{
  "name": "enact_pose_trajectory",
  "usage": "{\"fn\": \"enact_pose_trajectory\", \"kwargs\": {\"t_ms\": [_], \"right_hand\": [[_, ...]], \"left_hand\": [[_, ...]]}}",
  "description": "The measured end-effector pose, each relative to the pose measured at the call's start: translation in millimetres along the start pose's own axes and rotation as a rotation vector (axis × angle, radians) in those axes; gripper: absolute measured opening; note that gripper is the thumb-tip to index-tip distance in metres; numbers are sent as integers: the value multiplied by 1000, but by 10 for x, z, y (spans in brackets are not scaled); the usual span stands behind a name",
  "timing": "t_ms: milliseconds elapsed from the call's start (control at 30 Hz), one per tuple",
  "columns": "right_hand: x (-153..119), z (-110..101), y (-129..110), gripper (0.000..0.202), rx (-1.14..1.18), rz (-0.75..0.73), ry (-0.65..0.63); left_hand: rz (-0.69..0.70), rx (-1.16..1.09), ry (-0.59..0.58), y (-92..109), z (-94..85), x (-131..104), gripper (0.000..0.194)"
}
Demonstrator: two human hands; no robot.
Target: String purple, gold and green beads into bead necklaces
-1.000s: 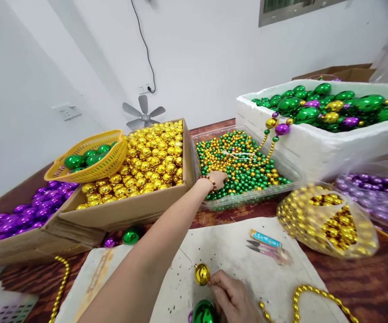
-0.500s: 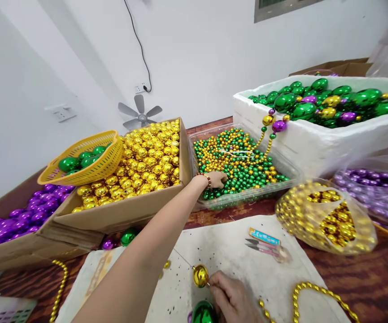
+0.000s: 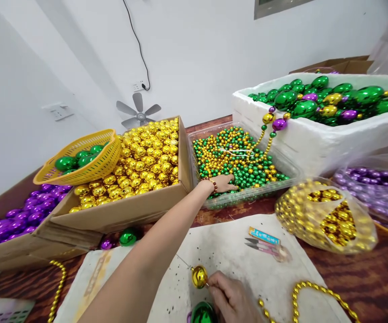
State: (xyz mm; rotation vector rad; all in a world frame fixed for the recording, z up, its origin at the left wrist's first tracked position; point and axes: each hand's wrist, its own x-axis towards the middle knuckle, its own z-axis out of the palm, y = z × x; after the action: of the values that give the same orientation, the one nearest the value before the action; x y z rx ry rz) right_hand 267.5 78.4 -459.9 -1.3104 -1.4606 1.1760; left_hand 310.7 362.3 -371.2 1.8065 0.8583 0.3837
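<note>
My left hand [image 3: 225, 183], with a beaded bracelet at its wrist, reaches into the clear plastic tub [image 3: 247, 194] of small green and gold beads. Its fingers are among the beads, and whether they pinch one is too small to tell. At the bottom centre my right hand [image 3: 232, 296] is closed on a thin wire. A large gold bead [image 3: 199, 277] sits on that wire, just left of the fingertips, and a smaller gold bead touches its far side. Below it, a large green bead [image 3: 203, 312] lies against the right hand, beside a partly hidden purple one.
Boxes of gold balls [image 3: 146, 161] and purple balls [image 3: 28, 208] stand left, under a yellow basket [image 3: 79, 175]. A white foam box [image 3: 281, 134] is at back right. Snips [image 3: 264, 247] lie on the cloth [image 3: 227, 237]. A bag of gold beads [image 3: 324, 220] lies right.
My left hand has moved slightly right within the tub, its fingers now more spread over the green beads. My right hand holds the wire much as before.
</note>
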Motion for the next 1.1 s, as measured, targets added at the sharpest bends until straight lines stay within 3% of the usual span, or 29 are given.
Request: {"fn": "enact_pose_trajectory", "kwargs": {"t_ms": [100, 233, 400, 533, 633, 700, 767, 833, 900, 1000, 1067, 1100], "right_hand": [[-19, -20, -29, 21, -5, 5, -9], [-41, -28, -33, 20, -15, -19, -10], [-41, -51, -41, 22, 15, -43, -19], [-51, -45, -31, 23, 45, -44, -27], [-71, -18, 6, 25, 149, 18, -42], [-82, -2, 38, 26, 237, 71, -14], [-88, 6, 73, 26, 314, 106, 42], [-88, 9, 103, 26, 380, 125, 86], [-91, 10, 120, 27, 422, 143, 100], [-108, 11, 124, 26, 411, 149, 113], [-125, 13, 125, 25, 384, 139, 113], [-132, 16, 128, 25, 371, 134, 108]], "left_hand": [[-75, 203, -121, -15, -1, 7, 32], [-102, 308, -152, 6, -57, -23, 20], [-112, 242, -148, 40, -66, -67, 27], [-74, 100, -117, 307, -11, -167, 35], [-23, -49, -128, 660, -4, -534, 35], [2, -196, -214, 856, -50, -956, 31], [-40, -203, -291, 922, -138, -1449, 27], [-118, -105, -306, 792, -259, -1924, 25], [-179, 24, -203, 460, -401, -2307, 24], [-93, 384, 181, -247, -599, -2671, 21], [-126, 546, 434, -682, -677, -2818, 18], [-151, 569, 497, -854, -690, -2878, 17]]}}
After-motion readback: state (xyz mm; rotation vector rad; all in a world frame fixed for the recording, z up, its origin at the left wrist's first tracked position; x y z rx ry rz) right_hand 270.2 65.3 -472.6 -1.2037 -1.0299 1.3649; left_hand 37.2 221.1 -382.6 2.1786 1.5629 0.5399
